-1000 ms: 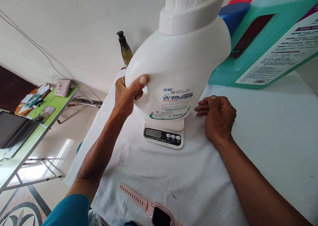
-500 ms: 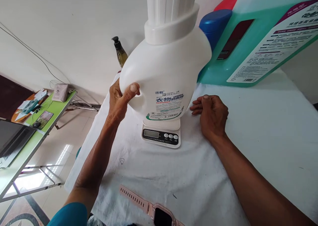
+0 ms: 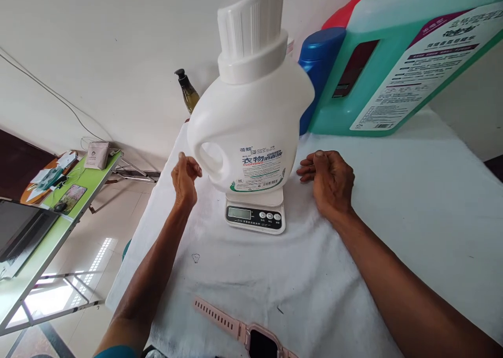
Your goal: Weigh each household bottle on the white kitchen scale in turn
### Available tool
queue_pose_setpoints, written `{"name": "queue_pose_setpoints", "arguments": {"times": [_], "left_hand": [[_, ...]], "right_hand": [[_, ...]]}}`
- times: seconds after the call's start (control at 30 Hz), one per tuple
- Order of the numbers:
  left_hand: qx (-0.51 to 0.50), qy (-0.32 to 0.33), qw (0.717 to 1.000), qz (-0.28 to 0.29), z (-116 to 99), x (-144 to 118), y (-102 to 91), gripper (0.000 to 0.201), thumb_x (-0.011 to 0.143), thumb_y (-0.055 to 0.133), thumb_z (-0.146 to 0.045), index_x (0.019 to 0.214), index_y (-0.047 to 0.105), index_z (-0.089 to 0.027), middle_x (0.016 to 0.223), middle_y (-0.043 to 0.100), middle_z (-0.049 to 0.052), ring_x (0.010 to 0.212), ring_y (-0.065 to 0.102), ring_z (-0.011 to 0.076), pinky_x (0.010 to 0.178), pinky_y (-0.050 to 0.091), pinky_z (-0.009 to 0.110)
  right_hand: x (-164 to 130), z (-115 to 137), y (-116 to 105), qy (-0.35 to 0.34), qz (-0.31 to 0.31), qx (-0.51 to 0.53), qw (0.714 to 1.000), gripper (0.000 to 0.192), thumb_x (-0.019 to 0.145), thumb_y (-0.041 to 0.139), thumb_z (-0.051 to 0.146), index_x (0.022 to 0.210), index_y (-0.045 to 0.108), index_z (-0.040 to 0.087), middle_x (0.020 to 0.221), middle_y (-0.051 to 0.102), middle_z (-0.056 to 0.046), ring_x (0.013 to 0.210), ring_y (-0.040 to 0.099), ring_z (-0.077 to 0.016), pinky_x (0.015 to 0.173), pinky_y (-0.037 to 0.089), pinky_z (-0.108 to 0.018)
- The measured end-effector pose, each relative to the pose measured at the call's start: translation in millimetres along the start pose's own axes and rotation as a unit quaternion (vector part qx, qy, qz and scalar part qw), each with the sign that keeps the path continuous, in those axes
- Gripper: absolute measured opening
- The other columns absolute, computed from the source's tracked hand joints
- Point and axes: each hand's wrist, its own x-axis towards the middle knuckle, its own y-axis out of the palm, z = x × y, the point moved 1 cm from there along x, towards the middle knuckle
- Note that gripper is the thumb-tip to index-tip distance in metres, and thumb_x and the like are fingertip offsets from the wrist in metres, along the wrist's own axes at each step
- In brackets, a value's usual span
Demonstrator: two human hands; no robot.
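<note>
A big white detergent jug with a ribbed cap stands on a small white kitchen scale, its printed label facing me. Just left of the jug's handle is my left hand, apart from it, empty, with the thumb raised and fingers loosely bent. My right hand rests on the white cloth to the right of the jug, not touching it. Its fingers are relaxed, half curled and hold nothing. The scale's display shows no digits I can read.
Behind on the right stand a large jug of green liquid, a blue bottle and something red. A dark pump bottle is at the back left. In front lies a pink smartwatch. A green table with a laptop is left.
My left hand has let go of the jug's handle and drawn back slightly left. The jug now sits more upright on the scale. My right hand has stayed beside it.
</note>
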Motion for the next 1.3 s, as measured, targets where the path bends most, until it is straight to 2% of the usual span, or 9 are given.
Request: {"name": "queue_pose_setpoints", "arguments": {"times": [0.1, 0.2, 0.33, 0.77, 0.9, 1.03, 1.17, 1.23, 1.3], "left_hand": [[-0.015, -0.016, 0.999, -0.026, 30.8, -3.5, -13.9, 0.065, 0.093, 0.067, -0.078, 0.066, 0.056, -0.019, 0.059, 0.05, -0.002, 0.051, 0.047, 0.0091, 0.054, 0.041, 0.025], [0.0, -0.004, 1.0, -0.021, 42.2, -2.8, -20.1, 0.066, 0.094, 0.065, -0.078, 0.065, 0.056, -0.019, 0.058, 0.049, -0.003, 0.051, 0.048, 0.0086, 0.055, 0.04, 0.025], [0.043, 0.02, 0.999, 0.003, 43.4, -0.5, -21.7, 0.066, 0.097, 0.063, -0.075, 0.064, 0.055, -0.019, 0.058, 0.051, -0.002, 0.052, 0.047, 0.0091, 0.057, 0.04, 0.026], [0.074, 0.025, 0.997, 0.012, 44.6, -1.5, -22.2, 0.066, 0.096, 0.062, -0.076, 0.064, 0.054, -0.02, 0.059, 0.05, -0.002, 0.055, 0.047, 0.0106, 0.058, 0.04, 0.027], [0.072, 0.014, 0.997, 0.012, 43.8, -1.9, -20.8, 0.067, 0.093, 0.066, -0.079, 0.063, 0.054, -0.02, 0.058, 0.049, -0.002, 0.054, 0.047, 0.0103, 0.058, 0.04, 0.028], [0.009, -0.027, 0.999, 0.018, 26.9, -3.2, -18.5, 0.067, 0.087, 0.067, -0.085, 0.075, 0.061, -0.02, 0.067, 0.059, 0.001, 0.06, 0.054, 0.0123, 0.061, 0.045, 0.028], [-0.021, 0.014, 0.995, 0.1, -14.8, -9.7, -7.7, 0.07, 0.083, 0.066, -0.09, 0.102, 0.071, -0.023, 0.098, 0.074, 0.008, 0.091, 0.07, 0.0206, 0.077, 0.054, 0.032], [0.0, 0.05, 0.988, 0.146, -37.2, -15.4, 1.7, 0.068, 0.085, 0.065, -0.089, 0.102, 0.072, -0.024, 0.108, 0.075, 0.01, 0.105, 0.07, 0.0245, 0.083, 0.055, 0.034], [0.024, 0.065, 0.982, 0.176, -55.2, -21.6, 12.3, 0.065, 0.086, 0.064, -0.088, 0.093, 0.072, -0.024, 0.108, 0.074, 0.01, 0.109, 0.068, 0.0273, 0.084, 0.056, 0.037]], "right_hand": [[-1.1, 1.5, 0.1, 0.005, -0.001, -0.001, 1.0, 0.028, 0.106, 0.056, 0.042, 0.086, 0.063, 0.023, 0.083, 0.071, -0.001, 0.065, 0.068, -0.0142, 0.056, 0.055, -0.026], [-1.4, 4.0, 0.2, 0.015, 0.001, 0.0, 1.0, 0.027, 0.107, 0.057, 0.038, 0.086, 0.063, 0.021, 0.083, 0.071, -0.001, 0.064, 0.067, -0.0124, 0.056, 0.053, -0.023], [-0.7, 5.6, 0.9, 0.022, 0.001, 0.004, 1.0, 0.027, 0.108, 0.058, 0.035, 0.086, 0.062, 0.02, 0.081, 0.07, -0.001, 0.062, 0.067, -0.011, 0.054, 0.052, -0.021], [-0.5, 5.5, 1.0, 0.024, 0.002, 0.001, 1.0, 0.024, 0.108, 0.055, 0.03, 0.087, 0.063, 0.02, 0.082, 0.071, -0.001, 0.062, 0.066, -0.0105, 0.055, 0.052, -0.021], [-0.6, 2.3, 0.9, 0.023, 0.005, 0.009, 1.0, 0.028, 0.106, 0.059, 0.04, 0.088, 0.063, 0.02, 0.083, 0.07, -0.002, 0.062, 0.066, -0.0111, 0.055, 0.051, -0.023], [-1.7, 4.3, 0.0, 0.02, 0.027, 0.026, 0.999, 0.044, 0.096, 0.067, 0.064, 0.09, 0.063, 0.021, 0.09, 0.072, -0.004, 0.071, 0.068, -0.0147, 0.061, 0.053, -0.028], [-5.5, 29.9, 4.8, -0.009, 0.114, 0.071, 0.991, 0.071, 0.077, 0.073, 0.087, 0.109, 0.068, 0.024, 0.12, 0.076, -0.007, 0.114, 0.073, -0.0253, 0.092, 0.061, -0.039], [-9.6, 51.5, 11.6, -0.038, 0.186, 0.112, 0.975, 0.081, 0.069, 0.08, 0.087, 0.123, 0.066, 0.028, 0.134, 0.074, -0.007, 0.132, 0.067, -0.0285, 0.106, 0.058, -0.045], [-14.7, 73.1, 19.9, -0.054, 0.245, 0.143, 0.957, 0.085, 0.065, 0.091, 0.077, 0.131, 0.062, 0.031, 0.139, 0.072, -0.005, 0.134, 0.066, -0.0295, 0.108, 0.059, -0.047]]}}
